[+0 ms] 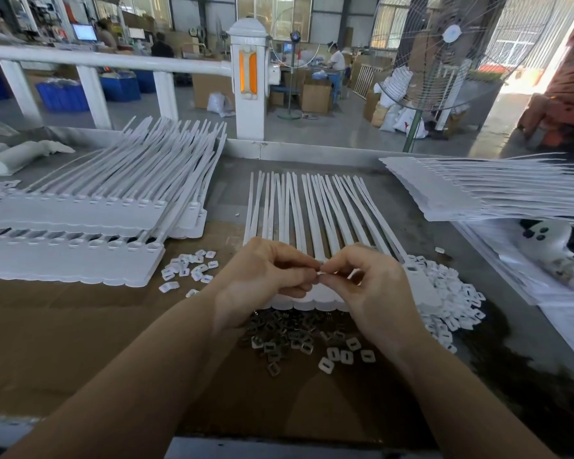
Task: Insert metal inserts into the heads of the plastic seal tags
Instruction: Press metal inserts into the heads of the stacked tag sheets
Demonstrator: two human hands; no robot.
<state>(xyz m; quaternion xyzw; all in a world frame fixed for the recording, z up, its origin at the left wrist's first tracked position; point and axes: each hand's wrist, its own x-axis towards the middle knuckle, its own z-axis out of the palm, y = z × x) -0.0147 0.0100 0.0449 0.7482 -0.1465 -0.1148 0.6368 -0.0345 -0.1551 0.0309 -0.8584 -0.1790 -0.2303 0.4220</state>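
Both hands meet fingertip to fingertip over the desk: the left hand and right hand curl their fingers, pinching one small piece between them, too tiny to name. Directly beneath lies a sheet of seal tags, straps running away from the hands. Metal inserts are heaped just nearer than the hands, white caps to their right. A fan stands beyond.

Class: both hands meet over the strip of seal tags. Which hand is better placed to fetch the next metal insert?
Probably the left hand: the metal inserts lie just below its wrist, while the right hand sits nearer the white plastic pieces.
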